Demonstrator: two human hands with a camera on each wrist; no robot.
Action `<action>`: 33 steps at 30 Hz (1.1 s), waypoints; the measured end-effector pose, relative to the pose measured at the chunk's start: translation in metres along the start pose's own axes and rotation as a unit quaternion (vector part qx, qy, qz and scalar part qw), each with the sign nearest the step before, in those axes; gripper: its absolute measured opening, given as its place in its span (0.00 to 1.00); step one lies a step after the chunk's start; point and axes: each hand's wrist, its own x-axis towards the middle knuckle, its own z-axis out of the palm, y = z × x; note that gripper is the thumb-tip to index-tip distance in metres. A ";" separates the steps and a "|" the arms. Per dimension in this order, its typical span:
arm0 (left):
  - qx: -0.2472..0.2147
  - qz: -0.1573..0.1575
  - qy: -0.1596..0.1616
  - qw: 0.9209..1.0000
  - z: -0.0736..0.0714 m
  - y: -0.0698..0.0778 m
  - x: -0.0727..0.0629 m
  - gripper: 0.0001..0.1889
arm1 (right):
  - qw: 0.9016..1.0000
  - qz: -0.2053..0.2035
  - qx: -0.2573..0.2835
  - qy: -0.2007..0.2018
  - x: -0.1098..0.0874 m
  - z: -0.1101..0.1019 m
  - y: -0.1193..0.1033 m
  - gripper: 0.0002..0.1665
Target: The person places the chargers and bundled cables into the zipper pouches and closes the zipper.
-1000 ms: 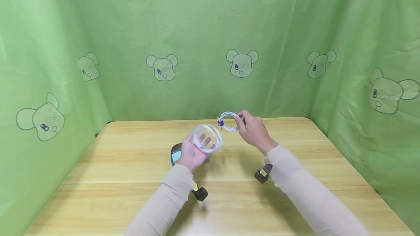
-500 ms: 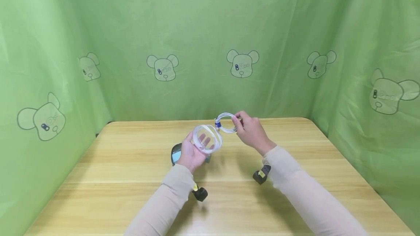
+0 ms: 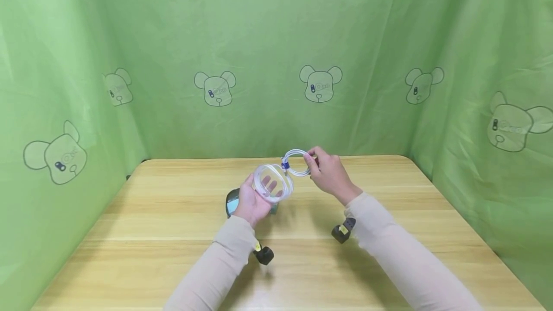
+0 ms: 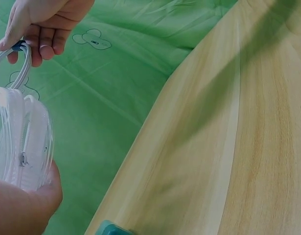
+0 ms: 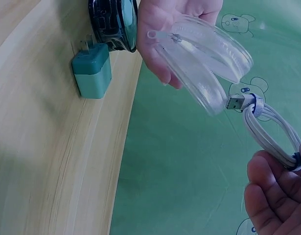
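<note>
Coiled white cable (image 5: 262, 133), likely springy, aptly pinched by my right hand (image 3: 330, 172) opposite the round clear plastic case (image 5: 195, 72) my left hand (image 3: 255, 201) cradles.

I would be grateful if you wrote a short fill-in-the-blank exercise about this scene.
1. The person's right hand holds a coiled white cable; in the head view, the strap on it is coloured ____.
2. The clear, round plastic case resting on the left hand is spread into ____ halves.
3. The green, boxy plastic charging adapter rests on a pale-topped table whose grain resembles ____.
4. The draped curtain printed with outlined bear faces is coloured ____.

Missing words: blue; two; wood; green.
</note>
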 end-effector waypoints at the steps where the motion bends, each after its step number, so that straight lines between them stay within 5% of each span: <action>1: 0.001 0.001 0.000 1.000 0.000 0.000 0.000 0.25 | 1.000 0.000 0.000 -0.001 0.000 0.000 0.000 0.13; 33: -0.004 0.003 -0.005 1.000 0.007 -0.004 -0.001 0.25 | 0.999 -0.003 0.002 -0.037 -0.003 0.009 0.003 0.12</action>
